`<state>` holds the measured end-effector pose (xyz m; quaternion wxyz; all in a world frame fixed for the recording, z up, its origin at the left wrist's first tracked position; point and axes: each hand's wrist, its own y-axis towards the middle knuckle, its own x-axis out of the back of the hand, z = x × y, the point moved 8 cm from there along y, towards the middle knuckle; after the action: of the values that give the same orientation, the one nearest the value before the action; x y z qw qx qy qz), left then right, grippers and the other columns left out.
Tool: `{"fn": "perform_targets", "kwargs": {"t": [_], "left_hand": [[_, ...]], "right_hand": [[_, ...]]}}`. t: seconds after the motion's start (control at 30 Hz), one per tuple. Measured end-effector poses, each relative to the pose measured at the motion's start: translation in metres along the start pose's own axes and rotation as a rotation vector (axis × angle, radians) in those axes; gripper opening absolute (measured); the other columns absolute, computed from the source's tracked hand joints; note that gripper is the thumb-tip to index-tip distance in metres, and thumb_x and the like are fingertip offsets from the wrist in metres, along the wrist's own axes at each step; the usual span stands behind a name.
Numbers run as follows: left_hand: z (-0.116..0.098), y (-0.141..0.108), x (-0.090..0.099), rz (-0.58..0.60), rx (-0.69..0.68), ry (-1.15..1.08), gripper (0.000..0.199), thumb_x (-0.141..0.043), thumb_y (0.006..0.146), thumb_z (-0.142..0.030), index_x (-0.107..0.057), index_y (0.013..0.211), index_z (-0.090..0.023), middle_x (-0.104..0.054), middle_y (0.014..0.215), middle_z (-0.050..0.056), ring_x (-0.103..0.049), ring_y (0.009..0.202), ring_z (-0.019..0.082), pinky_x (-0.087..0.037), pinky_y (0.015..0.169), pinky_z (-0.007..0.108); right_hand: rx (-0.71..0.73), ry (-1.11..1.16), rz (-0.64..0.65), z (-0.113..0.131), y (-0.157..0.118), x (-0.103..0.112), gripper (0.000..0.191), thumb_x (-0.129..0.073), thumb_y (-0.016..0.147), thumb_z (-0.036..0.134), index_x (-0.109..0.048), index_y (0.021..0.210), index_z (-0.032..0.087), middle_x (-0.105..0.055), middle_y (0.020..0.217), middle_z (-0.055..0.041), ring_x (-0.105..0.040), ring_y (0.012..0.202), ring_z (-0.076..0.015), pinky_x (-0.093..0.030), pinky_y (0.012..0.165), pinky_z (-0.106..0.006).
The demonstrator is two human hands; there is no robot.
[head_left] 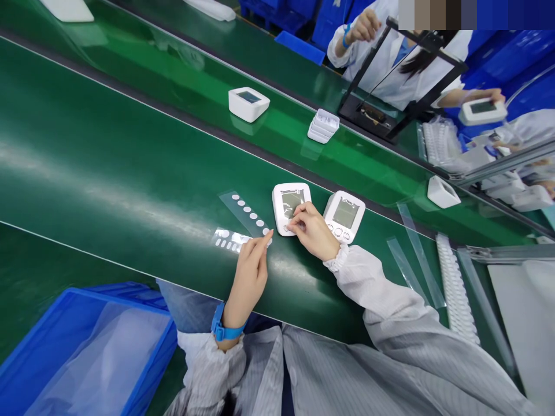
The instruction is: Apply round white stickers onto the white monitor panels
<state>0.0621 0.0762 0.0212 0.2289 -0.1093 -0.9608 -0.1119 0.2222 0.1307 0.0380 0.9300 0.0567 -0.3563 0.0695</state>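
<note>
My right hand (313,231) is pinched over the lower face of a white monitor (278,199) with a grey screen, its fingertips touching near the buttons. Whatever those fingers hold is too small to make out. A second white monitor (346,212) lies just to the right, partly behind my wrist. My left hand (251,271), with a blue strap at the wrist, has its fingers together at the right end of a clear strip of white stickers (225,239). Another strip with round white stickers (247,209) slants above it.
Beyond the green table (130,173), a conveyor (173,86) carries a white device (248,104) and stacked white parts (323,126). A person in white holds a device (482,111). Clear strips (420,254) lie right; a blue bin (87,346) stands lower left.
</note>
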Motion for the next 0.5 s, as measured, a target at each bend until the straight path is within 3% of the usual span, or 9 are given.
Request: {"fn": "perform_targets", "kwargs": {"t": [0.23, 0.37, 0.5], "left_hand": [[0.007, -0.002, 0.009, -0.088, 0.09, -0.071, 0.04, -0.041, 0.102, -0.024, -0.048, 0.141, -0.023, -0.061, 0.125, 0.007, -0.059, 0.109, 0.016, -0.047, 0.096, 0.03], [0.013, -0.006, 0.015, -0.152, 0.138, -0.146, 0.036, -0.047, 0.1, -0.029, -0.055, 0.134, -0.023, -0.064, 0.122, 0.007, -0.063, 0.107, 0.016, -0.05, 0.093, 0.028], [0.019, -0.009, 0.019, -0.217, 0.188, -0.215, 0.029, -0.053, 0.097, -0.031, -0.062, 0.124, -0.023, -0.065, 0.121, 0.006, -0.065, 0.105, 0.016, -0.051, 0.091, 0.026]], "right_hand": [[-0.004, 0.048, -0.013, -0.003, 0.004, 0.002, 0.007, -0.066, 0.083, 0.011, -0.062, 0.078, 0.014, -0.048, 0.101, -0.0064, -0.053, 0.081, -0.0147, -0.049, 0.081, -0.034], [-0.041, 0.14, -0.019, -0.009, 0.007, 0.004, 0.005, -0.064, 0.087, 0.014, -0.063, 0.082, 0.013, -0.049, 0.098, -0.0051, -0.052, 0.075, -0.0117, -0.048, 0.073, -0.029], [-0.009, 0.065, -0.023, -0.008, 0.006, 0.003, 0.003, -0.067, 0.085, 0.015, -0.065, 0.084, 0.014, -0.05, 0.099, -0.0051, -0.053, 0.083, -0.014, -0.046, 0.08, -0.03]]}}
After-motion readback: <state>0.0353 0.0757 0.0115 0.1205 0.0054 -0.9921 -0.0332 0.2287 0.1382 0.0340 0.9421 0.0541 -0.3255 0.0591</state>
